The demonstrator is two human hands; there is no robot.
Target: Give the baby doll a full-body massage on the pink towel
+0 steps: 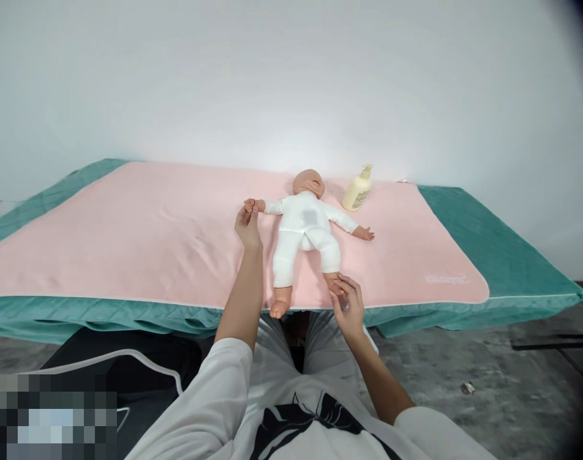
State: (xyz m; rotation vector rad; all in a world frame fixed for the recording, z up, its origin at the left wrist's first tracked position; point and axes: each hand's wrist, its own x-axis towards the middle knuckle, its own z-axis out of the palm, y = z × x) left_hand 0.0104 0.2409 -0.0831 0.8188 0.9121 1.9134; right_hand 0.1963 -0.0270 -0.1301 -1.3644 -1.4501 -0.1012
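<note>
Doll and hands, seen from above. The doll (294, 216), clad in white, is lying face up on a pink mat (176, 223), straight ahead of the person and between the two hands. Its long axis is running away from the person, the head (307, 183) pointing toward the wall (272, 76) and the feet toward the near edge of the table (507, 246); its arms are spreading to either side. Both hands are in contact with it, so neither is the nearer, but they are meeting it at opposite corners. The left hand (248, 223) is pinching the doll's small hand on the person's left, at the end of the outstretched arm. The right hand (348, 305) is curling its fingers and thumb lightly around the doll's foot on the person's right; how firmly it is gripping cannot be told. The other foot (280, 308) is lying free beside the near edge. A grey patch (310, 216) is showing on the doll's chest, with no legible marking. Just beyond the doll's arm on the person's right, near the head, a cream pump bottle (357, 193) is standing, its dark lettering too small to read. Farther out from the doll on that side, toward the mat's near corner, pale writing (447, 279) is appearing, also illegible. Around the mat, a green cover (468, 214) is draping the table. Nearer the person than the doll, a shirt (315, 428) is bearing a black print without readable words.
</note>
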